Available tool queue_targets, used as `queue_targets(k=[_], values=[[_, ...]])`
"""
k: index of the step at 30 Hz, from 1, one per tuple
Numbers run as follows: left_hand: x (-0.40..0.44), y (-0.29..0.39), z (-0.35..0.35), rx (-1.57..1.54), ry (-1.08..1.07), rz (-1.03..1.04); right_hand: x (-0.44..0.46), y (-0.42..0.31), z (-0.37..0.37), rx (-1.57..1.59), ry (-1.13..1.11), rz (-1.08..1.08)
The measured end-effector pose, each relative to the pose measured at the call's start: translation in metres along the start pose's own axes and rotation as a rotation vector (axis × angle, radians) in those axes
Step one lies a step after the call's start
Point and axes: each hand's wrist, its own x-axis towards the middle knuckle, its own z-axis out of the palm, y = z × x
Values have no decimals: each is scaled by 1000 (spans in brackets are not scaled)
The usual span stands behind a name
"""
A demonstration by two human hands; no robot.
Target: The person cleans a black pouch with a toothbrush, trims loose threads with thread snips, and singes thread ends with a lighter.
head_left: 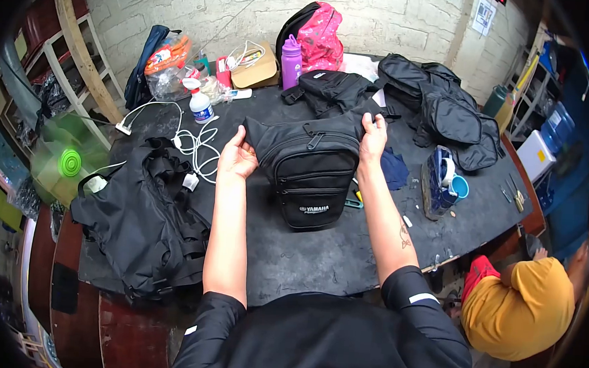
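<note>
A black bag (315, 178) with zippers and a white YAMAHA print stands upright in the middle of the dark table. At its upper left corner, my left hand (239, 155) pinches the fabric. My right hand (373, 138) has its fingers closed on the upper right corner. Between the hands the bag's top edge is stretched out, its front facing me. Behind it lies another black bag (334, 88), and a dark blue cloth (393, 170) lies just right of my right wrist.
Black bags (150, 222) lie at the left, more (447, 116) at the back right. A spray bottle (201, 105), white cables (205, 148), purple bottle (291, 64), cardboard box (255, 74) and tape holder (436, 186) are around. A person in yellow (523, 306) sits at lower right.
</note>
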Motion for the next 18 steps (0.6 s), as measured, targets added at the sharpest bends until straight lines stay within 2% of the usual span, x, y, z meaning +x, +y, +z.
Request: queue_targets(k=[2, 5, 9, 11, 12, 14, 15, 17, 18], values=[[0, 1, 0, 14, 1, 2, -1, -5, 3, 76, -6, 92], [10, 2, -8, -11, -71, -6, 0, -4, 2, 125, -60, 128], [16, 3, -18, 56, -48, 57, -2, -13, 5, 133, -91, 154], [17, 17, -21, 705, 96, -1, -3, -22, 9, 457, -163, 368], [15, 17, -24, 1294, 139, 209, -6, -27, 11, 460, -166, 362], [-20, -1, 5, 1947, 569, 898, -30, -56, 31, 357, -234, 339], [-28, 2, 24, 1721, 364, 768, -39, -56, 38, 317, -188, 359], [-34, -4, 52, 1253, -135, 539, -55, -56, 47, 248, -404, 376], [-51, 0, 74, 1149, -346, 297, -65, -69, 60, 163, -496, 421]])
